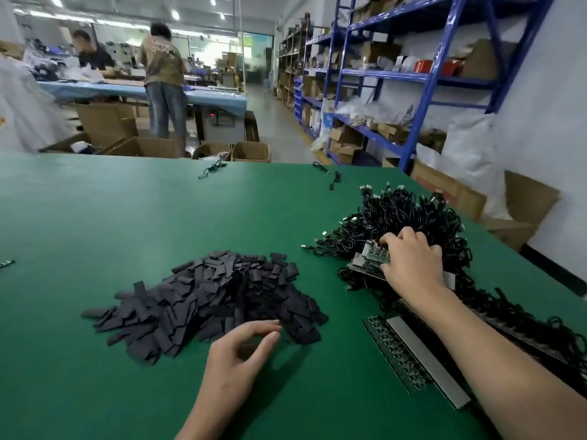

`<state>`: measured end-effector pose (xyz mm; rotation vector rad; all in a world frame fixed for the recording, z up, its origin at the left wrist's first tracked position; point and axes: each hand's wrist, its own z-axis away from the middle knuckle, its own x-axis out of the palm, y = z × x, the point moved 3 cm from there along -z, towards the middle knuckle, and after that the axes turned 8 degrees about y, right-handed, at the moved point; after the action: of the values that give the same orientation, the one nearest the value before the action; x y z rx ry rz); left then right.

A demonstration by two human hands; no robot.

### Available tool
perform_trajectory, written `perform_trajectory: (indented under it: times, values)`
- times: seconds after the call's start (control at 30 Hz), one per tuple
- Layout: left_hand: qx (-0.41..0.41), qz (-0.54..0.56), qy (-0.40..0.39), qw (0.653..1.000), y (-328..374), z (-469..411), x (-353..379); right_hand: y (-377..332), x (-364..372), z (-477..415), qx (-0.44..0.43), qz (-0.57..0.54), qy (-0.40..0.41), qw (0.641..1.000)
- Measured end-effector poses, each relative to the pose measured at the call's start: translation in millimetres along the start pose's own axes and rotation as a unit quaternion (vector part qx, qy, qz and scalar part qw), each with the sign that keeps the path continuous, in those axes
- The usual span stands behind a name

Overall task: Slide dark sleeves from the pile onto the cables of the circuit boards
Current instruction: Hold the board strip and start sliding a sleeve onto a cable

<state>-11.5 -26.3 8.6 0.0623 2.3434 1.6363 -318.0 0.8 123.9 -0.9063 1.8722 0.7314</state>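
We note the right hand (409, 258), fingers curled on a circuit board (374, 254) at the near edge of the tangled cables (413, 214). The left hand (236, 350) hovers at the pile of dark sleeves (209, 300), thumb and fingers apart, seemingly holding nothing. Risk: lifting the board may drag knotted neighbouring cables along and scatter the heap.
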Motion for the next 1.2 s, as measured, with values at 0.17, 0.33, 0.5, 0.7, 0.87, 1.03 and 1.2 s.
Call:
perform_trajectory:
  times: [0.17,0.33,0.5,0.7,0.87,1.03,1.2]
  values:
    - [-0.007,-0.017,-0.015,1.000,9.1,2.7,8.7,2.1,-2.9,2.8,0.012,-0.030,-0.014,0.999]
    - [-0.045,0.033,-0.089,0.994,58.0,-15.4,63.1,4.3,-8.7,19.9,0.030,-0.089,0.009,0.995]
    - [-0.212,0.218,-0.128,0.944,111.7,-54.7,144.4,3.6,-13.8,51.3,0.019,-0.111,0.026,0.993]
    - [-0.331,0.160,-0.114,0.923,118.5,-84.5,192.7,21.8,-9.2,59.5,0.025,-0.132,-0.030,0.990]
    - [-0.376,0.194,-0.064,0.904,115.0,-83.8,204.6,29.7,-4.8,61.3,0.024,-0.135,-0.042,0.990]
    - [-0.403,0.243,-0.027,0.882,120.9,-83.8,207.6,29.0,-0.6,62.1,0.004,-0.140,-0.061,0.988]
    - [-0.415,0.257,-0.028,0.872,121.4,-82.6,211.3,28.5,7.3,60.9,0.040,-0.237,-0.101,0.965]
